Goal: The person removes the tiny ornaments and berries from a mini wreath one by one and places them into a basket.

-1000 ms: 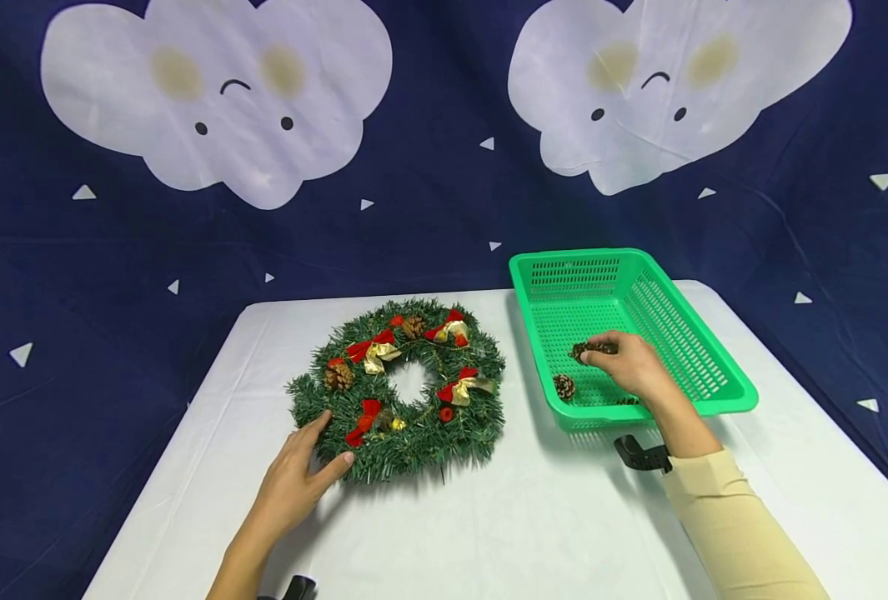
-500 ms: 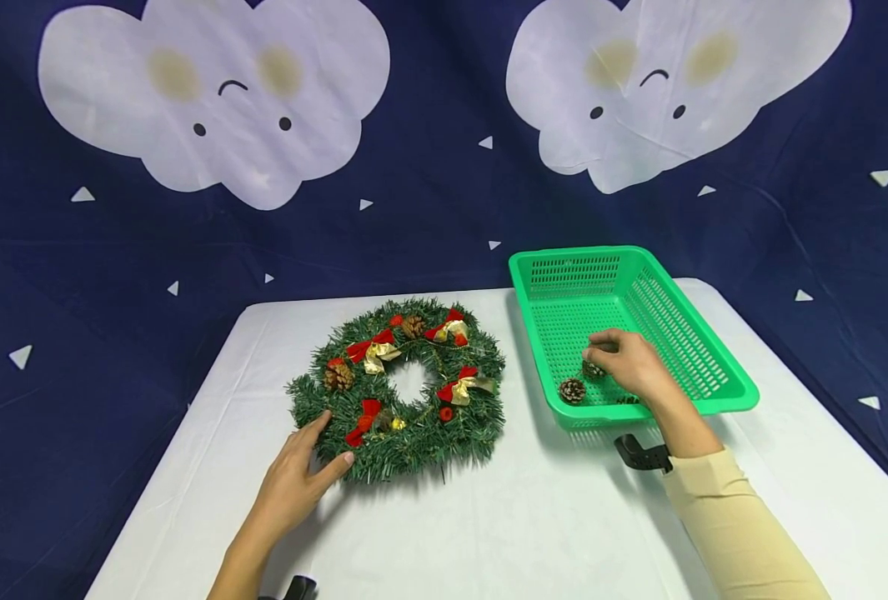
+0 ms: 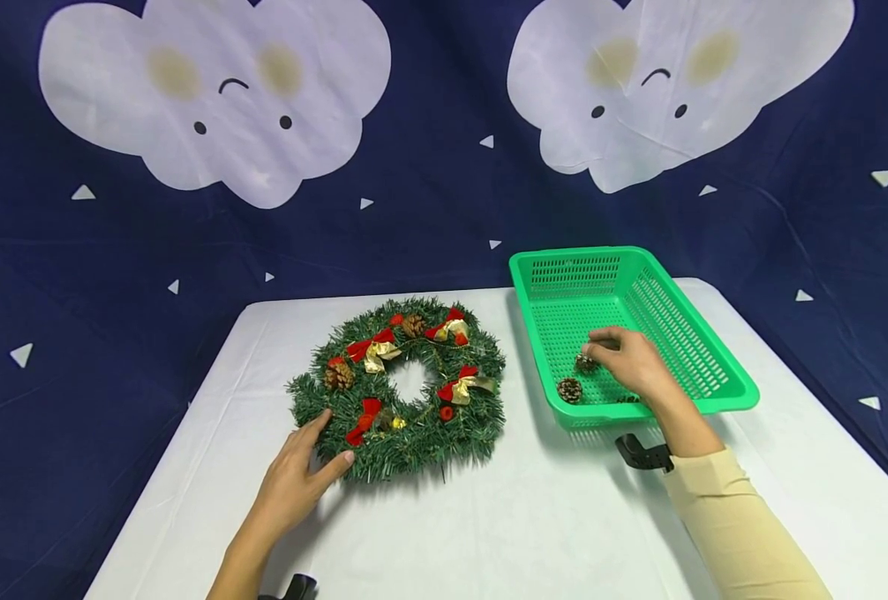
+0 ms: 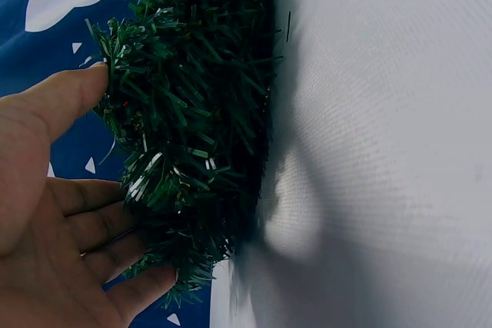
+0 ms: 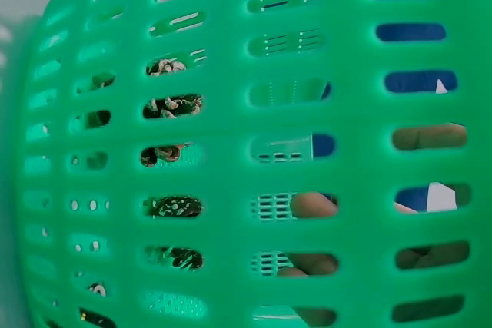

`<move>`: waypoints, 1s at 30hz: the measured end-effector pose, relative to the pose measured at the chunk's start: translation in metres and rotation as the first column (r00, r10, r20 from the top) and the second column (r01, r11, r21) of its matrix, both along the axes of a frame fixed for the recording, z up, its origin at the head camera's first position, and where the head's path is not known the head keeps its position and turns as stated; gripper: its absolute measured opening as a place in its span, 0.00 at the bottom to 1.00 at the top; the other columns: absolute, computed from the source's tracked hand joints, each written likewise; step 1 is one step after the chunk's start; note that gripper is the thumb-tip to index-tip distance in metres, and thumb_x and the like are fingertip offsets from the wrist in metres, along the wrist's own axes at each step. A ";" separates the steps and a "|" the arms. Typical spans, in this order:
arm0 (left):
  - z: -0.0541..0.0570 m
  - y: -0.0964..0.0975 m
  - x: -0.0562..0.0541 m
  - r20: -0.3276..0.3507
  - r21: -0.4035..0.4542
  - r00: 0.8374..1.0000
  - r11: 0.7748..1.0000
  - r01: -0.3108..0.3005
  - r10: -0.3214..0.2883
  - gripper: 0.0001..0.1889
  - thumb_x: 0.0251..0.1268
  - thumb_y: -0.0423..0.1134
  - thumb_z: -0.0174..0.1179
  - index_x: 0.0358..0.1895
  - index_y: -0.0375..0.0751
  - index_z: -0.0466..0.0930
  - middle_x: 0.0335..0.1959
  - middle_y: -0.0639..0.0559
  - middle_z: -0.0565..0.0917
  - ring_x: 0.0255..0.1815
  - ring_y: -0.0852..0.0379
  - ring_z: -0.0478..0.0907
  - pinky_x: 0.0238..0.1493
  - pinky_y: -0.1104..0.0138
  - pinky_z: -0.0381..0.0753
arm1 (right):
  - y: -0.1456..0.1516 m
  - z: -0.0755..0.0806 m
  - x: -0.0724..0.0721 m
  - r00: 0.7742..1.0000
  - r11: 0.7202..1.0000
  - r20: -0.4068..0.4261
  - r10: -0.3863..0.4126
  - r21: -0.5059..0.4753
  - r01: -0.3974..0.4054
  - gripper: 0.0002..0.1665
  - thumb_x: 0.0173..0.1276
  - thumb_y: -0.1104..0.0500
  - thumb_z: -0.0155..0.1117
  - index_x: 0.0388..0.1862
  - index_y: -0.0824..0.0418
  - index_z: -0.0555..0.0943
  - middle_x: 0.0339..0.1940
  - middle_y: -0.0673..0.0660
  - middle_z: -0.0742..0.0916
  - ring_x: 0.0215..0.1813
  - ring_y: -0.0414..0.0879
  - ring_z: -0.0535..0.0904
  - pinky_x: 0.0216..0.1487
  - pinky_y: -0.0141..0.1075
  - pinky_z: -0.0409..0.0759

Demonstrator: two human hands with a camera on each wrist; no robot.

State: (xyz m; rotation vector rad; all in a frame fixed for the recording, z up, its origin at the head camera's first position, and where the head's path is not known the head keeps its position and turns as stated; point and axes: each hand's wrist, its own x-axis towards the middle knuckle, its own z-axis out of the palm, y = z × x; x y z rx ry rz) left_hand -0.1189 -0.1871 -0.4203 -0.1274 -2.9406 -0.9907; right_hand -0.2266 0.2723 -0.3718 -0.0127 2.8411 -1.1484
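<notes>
A green wreath (image 3: 413,450) with red and gold bows and pine cones lies on the white table. My left hand (image 3: 293,475) rests at its near left edge, thumb and fingers spread; in the left wrist view the fingertips (image 4: 96,78) meet the green tinsel. Over the green basket (image 3: 541,367) my right hand (image 3: 631,362) reaches in, fingers loosely bent. Just below its fingertips sits a pine cone (image 3: 584,364), and another pine cone (image 3: 569,390) is nearer the front. Through the basket slots, the right wrist view shows fingers apart from the pine cones (image 5: 175,207).
The basket's near wall (image 5: 223,182) stands between the right wrist camera and the hand. Another dark pine cone (image 3: 627,400) shows partly at the basket's front, below the right wrist. Behind the table (image 3: 519,517) hangs a dark blue curtain (image 3: 436,225) with clouds.
The pine cone that my right hand pinched is lower in the basket, now beneath the fingertips. The front pine cone has shifted slightly right. The left hand and wreath have not moved.
</notes>
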 end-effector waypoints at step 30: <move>0.001 0.001 0.000 -0.006 -0.003 1.000 1.000 0.002 -0.002 0.42 0.62 0.61 0.56 0.74 0.44 0.54 0.71 0.34 0.61 0.70 0.31 0.57 0.62 0.33 0.60 | -0.046 0.018 0.019 0.892 0.979 -0.434 -0.128 -0.198 0.044 0.22 0.69 0.47 0.58 0.55 0.59 0.79 0.52 0.58 0.85 0.57 0.51 0.78 0.54 0.46 0.76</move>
